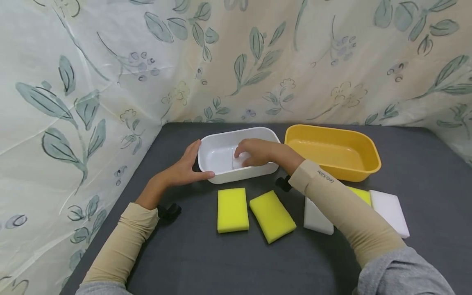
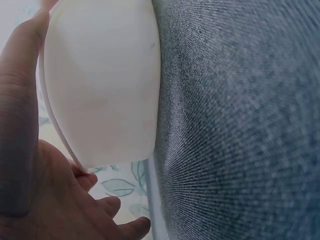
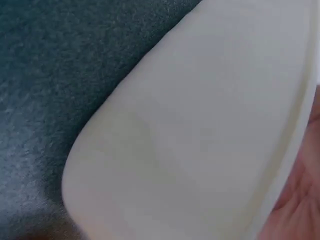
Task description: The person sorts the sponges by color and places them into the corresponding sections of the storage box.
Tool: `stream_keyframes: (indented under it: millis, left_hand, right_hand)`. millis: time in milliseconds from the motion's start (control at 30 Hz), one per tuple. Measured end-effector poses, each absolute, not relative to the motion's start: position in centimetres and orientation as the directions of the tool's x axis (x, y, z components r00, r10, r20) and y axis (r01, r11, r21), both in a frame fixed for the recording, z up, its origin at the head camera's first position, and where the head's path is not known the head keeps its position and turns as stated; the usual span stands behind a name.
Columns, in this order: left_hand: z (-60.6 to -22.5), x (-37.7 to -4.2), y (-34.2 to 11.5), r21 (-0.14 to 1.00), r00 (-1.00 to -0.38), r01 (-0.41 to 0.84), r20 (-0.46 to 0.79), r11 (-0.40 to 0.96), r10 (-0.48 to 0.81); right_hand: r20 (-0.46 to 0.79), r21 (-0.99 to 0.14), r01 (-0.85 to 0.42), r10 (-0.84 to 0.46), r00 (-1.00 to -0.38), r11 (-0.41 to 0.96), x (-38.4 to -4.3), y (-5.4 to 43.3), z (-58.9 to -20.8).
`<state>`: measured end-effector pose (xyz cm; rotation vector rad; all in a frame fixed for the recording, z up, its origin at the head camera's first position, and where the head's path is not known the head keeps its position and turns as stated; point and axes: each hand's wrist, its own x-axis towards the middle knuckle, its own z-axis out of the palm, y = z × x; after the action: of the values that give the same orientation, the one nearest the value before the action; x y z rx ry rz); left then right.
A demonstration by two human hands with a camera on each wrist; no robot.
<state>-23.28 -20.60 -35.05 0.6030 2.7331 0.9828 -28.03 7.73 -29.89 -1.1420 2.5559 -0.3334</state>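
Note:
My left hand [image 1: 184,166] is at the left end of a white plastic tub [image 1: 214,178], thumb along the front rim and fingers spread at the far side. Up close in the left wrist view, the straight thumb lies beside the tub wall [image 2: 102,85]. My right hand [image 1: 256,152] reaches over the tub's right part, fingers bent down inside. Between its thumb and fingers is a white sponge [image 1: 239,161], low in the tub and partly hidden by the hand. In the right wrist view, the tub's outer wall [image 3: 190,125] covers most of the fingers.
A yellow tub [image 1: 332,152] stands right of the white one. In front lie two yellow sponges [image 1: 233,210] [image 1: 273,216]. White sponges [image 1: 318,217] [image 1: 389,211] and another yellow sponge [image 1: 359,194] lie around the right forearm, partly covered. A patterned curtain [image 1: 258,61] hangs behind the dark table [image 1: 206,262].

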Motion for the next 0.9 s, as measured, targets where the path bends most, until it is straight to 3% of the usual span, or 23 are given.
stream_keyframes:
  millis: [200,367,900]
  left_hand:
    - [-35.2,-22.9,-20.5,0.65,-0.905,0.305,-0.03,0.695,0.425]
    - [-35.4,-22.8,-20.4,0.655,-0.903,0.318,-0.011,0.686,0.429]
    - [-35.4,-22.8,-20.1,0.649,-0.899,0.342,0.016,0.679,0.437]
  right_hand:
    - [-0.104,-0.297,-0.707,-0.758,-0.645,0.642,-27.7,6.8,-30.5]
    - [-0.111,-0.278,-0.719,-0.765,-0.634,0.637,-27.8,6.2,-30.9]
    - [-0.108,-0.345,-0.766,-0.834,-0.541,0.542,-29.0,5.2,-31.6]
